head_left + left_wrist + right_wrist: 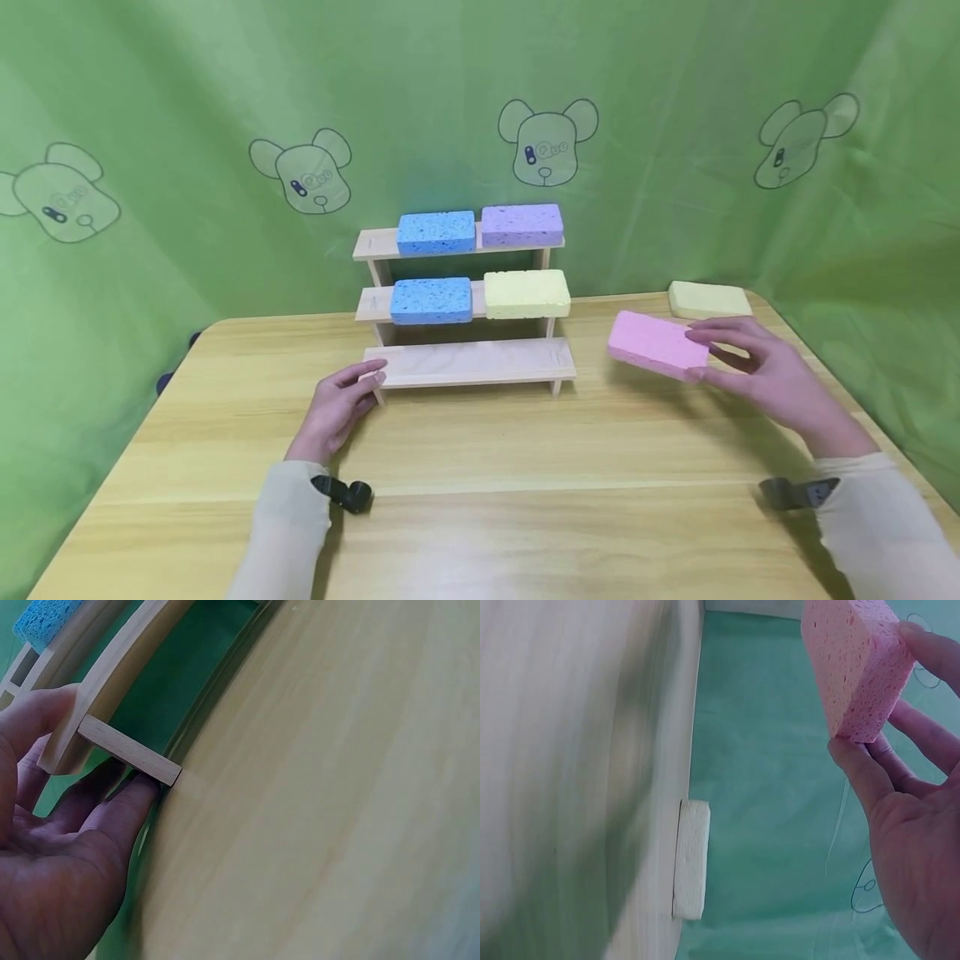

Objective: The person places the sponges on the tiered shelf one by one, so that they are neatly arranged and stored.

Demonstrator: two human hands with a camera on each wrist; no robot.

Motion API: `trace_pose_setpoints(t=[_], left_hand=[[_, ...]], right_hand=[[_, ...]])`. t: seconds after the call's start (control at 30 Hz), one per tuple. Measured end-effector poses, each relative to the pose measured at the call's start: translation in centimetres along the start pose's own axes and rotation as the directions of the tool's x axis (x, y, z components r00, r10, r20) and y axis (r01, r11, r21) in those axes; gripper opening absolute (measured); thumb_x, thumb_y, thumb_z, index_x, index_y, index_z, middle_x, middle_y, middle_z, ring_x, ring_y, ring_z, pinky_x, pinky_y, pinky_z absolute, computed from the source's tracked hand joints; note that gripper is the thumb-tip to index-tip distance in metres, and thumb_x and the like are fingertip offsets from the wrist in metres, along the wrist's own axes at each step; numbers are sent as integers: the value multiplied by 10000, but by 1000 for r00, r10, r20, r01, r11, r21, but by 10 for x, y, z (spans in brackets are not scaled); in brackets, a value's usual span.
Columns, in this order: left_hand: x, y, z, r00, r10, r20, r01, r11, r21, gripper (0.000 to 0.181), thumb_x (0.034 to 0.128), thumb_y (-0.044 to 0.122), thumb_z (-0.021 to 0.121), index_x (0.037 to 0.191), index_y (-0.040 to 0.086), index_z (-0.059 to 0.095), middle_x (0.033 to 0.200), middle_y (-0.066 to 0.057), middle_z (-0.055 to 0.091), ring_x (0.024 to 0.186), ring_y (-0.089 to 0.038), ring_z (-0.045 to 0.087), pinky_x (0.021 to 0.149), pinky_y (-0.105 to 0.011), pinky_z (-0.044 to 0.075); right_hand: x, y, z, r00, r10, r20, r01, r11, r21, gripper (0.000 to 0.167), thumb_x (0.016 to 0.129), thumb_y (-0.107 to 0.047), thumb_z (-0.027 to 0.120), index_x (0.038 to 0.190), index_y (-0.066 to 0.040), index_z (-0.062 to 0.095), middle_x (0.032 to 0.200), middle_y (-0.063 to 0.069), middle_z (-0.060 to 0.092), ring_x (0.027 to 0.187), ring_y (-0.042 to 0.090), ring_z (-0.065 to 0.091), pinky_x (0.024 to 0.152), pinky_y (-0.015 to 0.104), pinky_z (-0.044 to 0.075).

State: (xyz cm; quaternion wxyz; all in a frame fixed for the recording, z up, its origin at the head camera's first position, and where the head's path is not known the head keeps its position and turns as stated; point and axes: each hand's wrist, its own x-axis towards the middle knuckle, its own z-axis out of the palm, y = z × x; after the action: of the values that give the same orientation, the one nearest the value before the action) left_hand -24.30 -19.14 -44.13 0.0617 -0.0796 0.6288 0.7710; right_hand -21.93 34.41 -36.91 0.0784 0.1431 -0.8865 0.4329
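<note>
My right hand (772,375) pinches the right end of a pink sponge (656,343), held above the table to the right of a three-step wooden rack (480,363). In the right wrist view, thumb and fingertips press the end of the pink sponge (859,671). My left hand (339,410) grips the left end of the rack's lowest step; the left wrist view has the thumb on the board (112,675) and fingers by its leg. Blue (437,232) and purple (522,225) sponges lie on the top step, blue (431,301) and pale yellow (527,293) ones on the middle step.
Another pale yellow sponge (708,300) lies at the table's back right, behind my right hand. The wooden table (480,533) extends in front of the rack. A green curtain (420,100) with bear-head drawings hangs behind and at both sides.
</note>
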Motion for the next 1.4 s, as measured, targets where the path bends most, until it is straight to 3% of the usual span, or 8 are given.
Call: trace_pose_setpoints(t=[0.47, 0.77, 1.1, 1.27, 1.4], left_hand=[[-3, -2, -2, 1000, -5, -3, 5, 1000, -4, 356, 916, 39, 683, 1264, -14, 633, 1431, -102, 455, 1193, -232, 534, 984, -329, 489], [-1, -1, -1, 1000, -4, 1, 4, 1000, 7, 370, 913, 53, 690, 1271, -15, 626, 1432, -99, 453, 1196, -236, 530, 991, -337, 485], [-1, 1, 1, 1000, 4, 2, -4, 1000, -5, 335, 912, 38, 685, 1242, -5, 651, 1424, -99, 460, 1186, -229, 539, 981, -327, 492], [-1, 2, 2, 1000, 7, -1, -7, 1000, -11, 316, 911, 32, 682, 1226, 5, 664, 1421, -95, 462, 1198, -241, 529, 976, -321, 494], [-2, 1, 1, 1000, 6, -1, -6, 1000, -6, 309, 914, 30, 677, 1222, 8, 667, 1420, -95, 466, 1186, -232, 536, 970, -318, 498]], right_hand=[[9, -21, 17, 992, -124, 32, 120, 987, 111, 509, 775, 47, 801, 1251, 11, 625, 1336, 75, 499, 1197, 74, 491, 979, 149, 410], [10, -27, 25, 993, -107, 51, 102, 990, 95, 512, 800, -33, 808, 1277, -58, 624, 1336, 28, 515, 1187, 57, 507, 985, 130, 393], [13, -31, 38, 987, -140, 75, 131, 985, 109, 548, 796, -38, 815, 1301, -26, 602, 1319, 23, 525, 1198, 71, 516, 1004, 165, 395], [15, -36, 43, 990, -104, 99, 95, 992, 85, 545, 813, -117, 820, 1312, -74, 607, 1323, -18, 520, 1236, 219, 516, 1005, 135, 381], [15, -40, 50, 984, -119, 129, 108, 990, 86, 559, 819, -128, 815, 1326, -56, 593, 1340, 30, 513, 1244, 323, 505, 998, 106, 365]])
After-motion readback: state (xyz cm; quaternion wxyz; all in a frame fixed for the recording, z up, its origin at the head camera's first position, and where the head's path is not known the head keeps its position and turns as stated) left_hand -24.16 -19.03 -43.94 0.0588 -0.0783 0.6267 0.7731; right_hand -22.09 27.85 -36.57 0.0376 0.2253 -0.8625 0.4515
